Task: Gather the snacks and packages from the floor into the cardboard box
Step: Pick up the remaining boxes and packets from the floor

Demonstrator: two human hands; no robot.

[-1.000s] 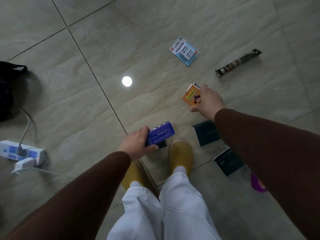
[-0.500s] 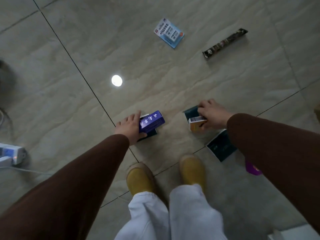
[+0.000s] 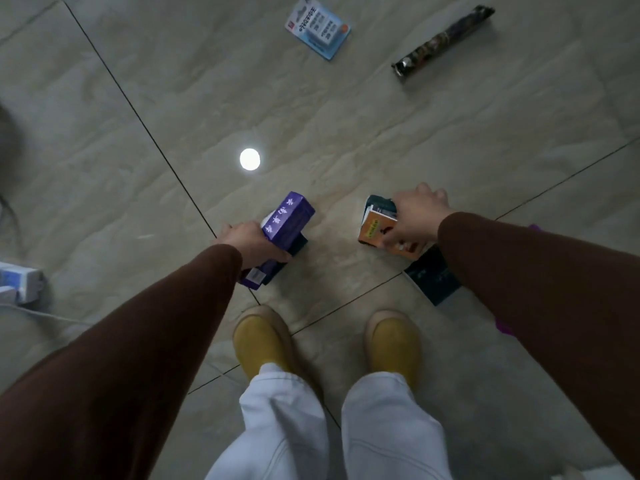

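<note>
Hands work low over the tiled floor (image 3: 346, 133), one package pile apiece. On the left, the left hand (image 3: 247, 242) has its grip closed round a purple box (image 3: 287, 220), whose long axis runs up and to the right away from the wrist; a dark box (image 3: 294, 249) lies under it, touching, its edge showing at the lower right. Whether the fingers also catch that dark one I cannot tell. To the right, the right hand (image 3: 414, 216) pinches an orange box (image 3: 375, 226) stacked on a dark teal box (image 3: 375, 204) — both directly under the palm. Another dark box (image 3: 433, 278) lies just beside the right wrist, nearer that hand. Farther off, a light-blue card pack (image 3: 317, 27) and a long snack bar (image 3: 443, 39) lie well apart, up and right — the right hand's reach, I judge. No cardboard box is in view.
</note>
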